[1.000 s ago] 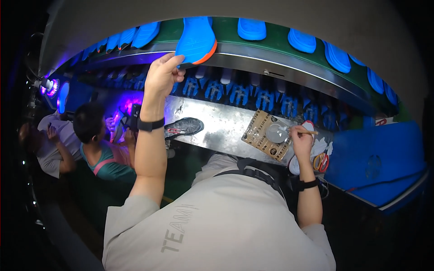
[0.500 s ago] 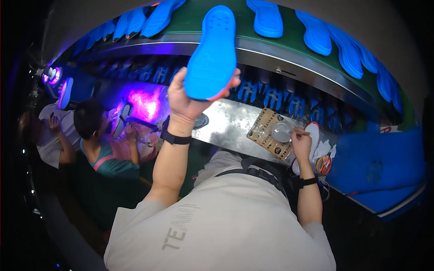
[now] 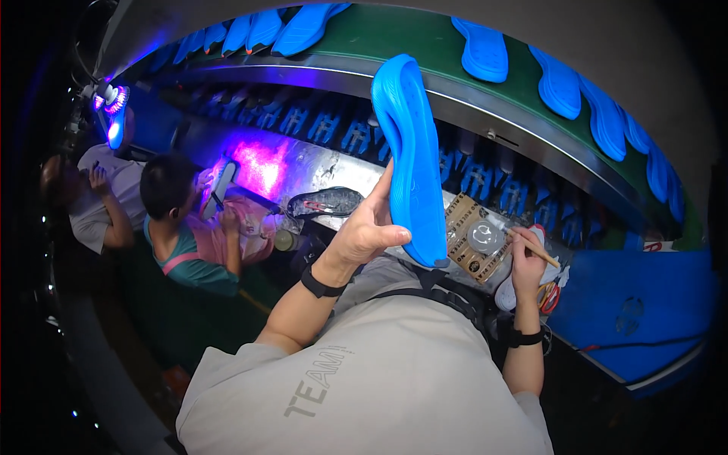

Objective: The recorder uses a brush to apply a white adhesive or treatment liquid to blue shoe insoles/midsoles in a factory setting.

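While the green conveyor belt (image 3: 425,45) curves across the top of the frame with a row of blue soles (image 3: 557,80) lying on it, the left hand (image 3: 366,231) sits just left of centre, its fingers and thumb clamped on the lower part of a blue shoe sole (image 3: 413,155). The sole stands nearly upright, edge toward the camera, its top reaching up in front of the belt's metal rim and its lower end near the person's chest. A black wristband (image 3: 318,284) circles the left wrist.

To the right of centre the right hand (image 3: 527,262) is closed on a thin brush (image 3: 531,244) (its handle slants toward the right, the tip pointing left). The tip lies at a small round glue tin (image 3: 485,235) that rests on a printed brown card (image 3: 464,243) on the steel worktable (image 3: 334,171). Whether the bristles touch the tin's contents I cannot tell.

Left of the sole, a dark shoe upper (image 3: 324,202) lies on the table, apart from both hands. Violet light (image 3: 262,163) glares off the steel in the upper left. At the left edge two other people (image 3: 182,227) are seated at the table, bent over their own work. The person's grey shirt (image 3: 364,371) fills the lower centre.
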